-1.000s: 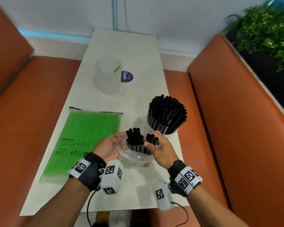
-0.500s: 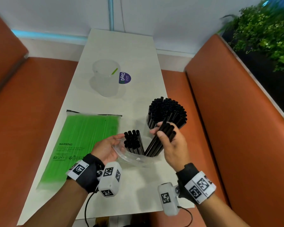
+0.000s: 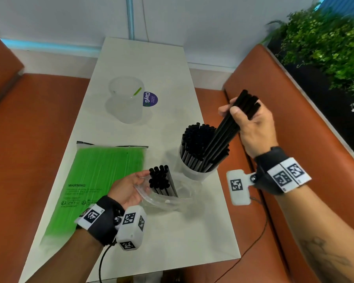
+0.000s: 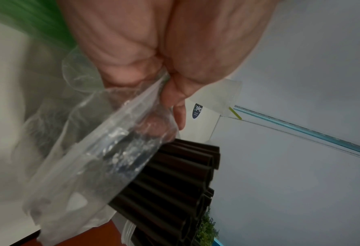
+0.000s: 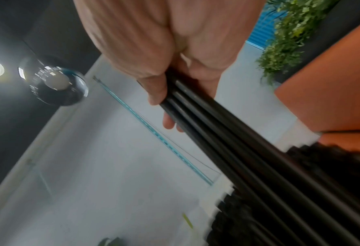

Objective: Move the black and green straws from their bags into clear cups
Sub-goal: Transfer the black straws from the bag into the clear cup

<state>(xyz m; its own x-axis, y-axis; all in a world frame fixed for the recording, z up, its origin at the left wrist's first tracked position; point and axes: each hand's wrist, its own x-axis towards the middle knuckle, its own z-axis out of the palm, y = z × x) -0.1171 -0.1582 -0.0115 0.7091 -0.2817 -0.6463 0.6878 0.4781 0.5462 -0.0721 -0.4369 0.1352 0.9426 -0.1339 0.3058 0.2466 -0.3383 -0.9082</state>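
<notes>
Right hand [image 3: 251, 127] clamped round a bundle of black straws [image 3: 229, 131], thumb across the front, fingers curled behind; the grip sits near the upper ends so the lower ends can be steered. Bundle slants down and left, its lower ends among or just over the straws already standing in the near clear cup [image 3: 196, 172], which looks close to full; whether the ends have gone in yet cannot be told from the head view. Judged: the slant lets the ends find a gap between packed straws instead of butting their tops. Left hand [image 3: 129, 188] pinches the rim of the clear bag [image 3: 168, 199], thumb against curled fingers as the left wrist view shows, keeping its mouth up and open; the remaining black straws [image 3: 161, 180] stand upright in it, ready for a further grab. Bag rests on the counter [image 3: 172, 237] just in front of the cup, which keeps the carry short. Bag of green straws [image 3: 102, 180] lies flat on the counter left of the left hand, apparently unopened. Far clear cup [image 3: 127, 103] stands well back beside a round sticker [image 3: 150, 99], holding a single green straw [image 3: 137, 91] — likely set aside for the green lot. Black transfer judged mostly done; green hardly begun.
</notes>
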